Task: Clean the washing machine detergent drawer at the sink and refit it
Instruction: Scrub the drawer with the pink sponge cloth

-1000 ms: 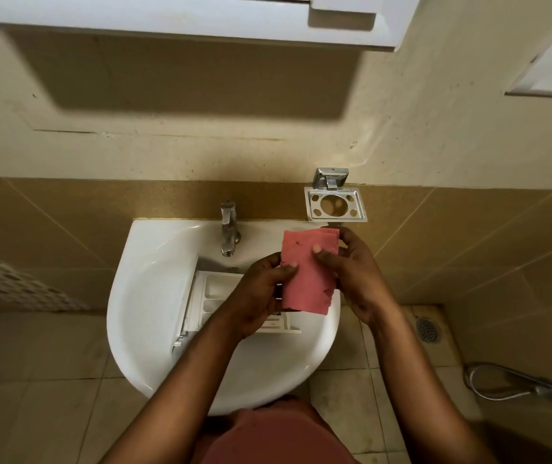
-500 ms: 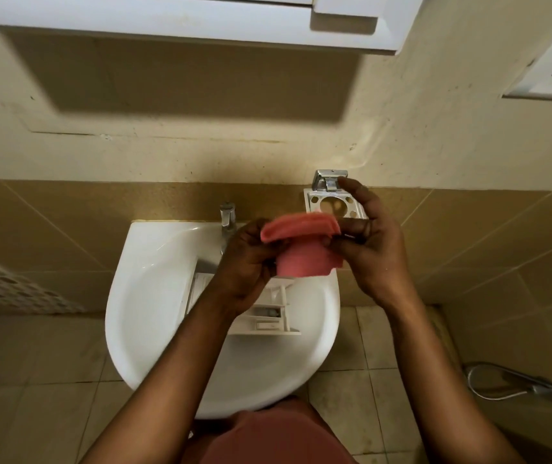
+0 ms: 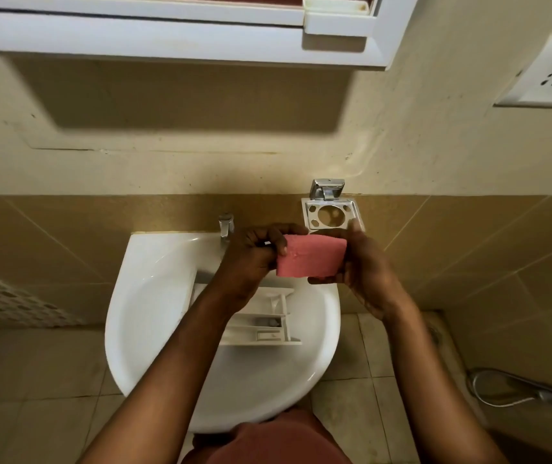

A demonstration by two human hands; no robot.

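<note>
- The left hand [image 3: 254, 254] pinches the left edge of a pink folded cloth [image 3: 311, 259]; its fingers are curled and the thumb lies on the front face of the cloth.
- The right hand [image 3: 363, 262] grips the right edge of the same cloth, with the thumb under the lower corner and the fingers behind it.
- The cloth is folded into a thick rectangle and is held between both hands in the air, above the back part of the sink and apart from the drawer.
- The white plastic detergent drawer [image 3: 264, 324] lies inside the bowl of the white ceramic sink [image 3: 127, 329]. Its open compartments face up, and the left forearm covers a part of it.
- A small chrome tap [image 3: 226, 224] stands at the back rim of the sink, just beside the left hand.
- A chrome wall holder with round holes [image 3: 331, 214] is fixed on the brown tiles, just above the right hand.
- A white cabinet [image 3: 167, 38] hangs on the wall above, and a white socket plate [image 3: 549, 75] is on the right wall.
- On the tiled floor at the right lies a metal hose [image 3: 502, 393].
- A white perforated basket [image 3: 0, 296] shows at the left edge.
</note>
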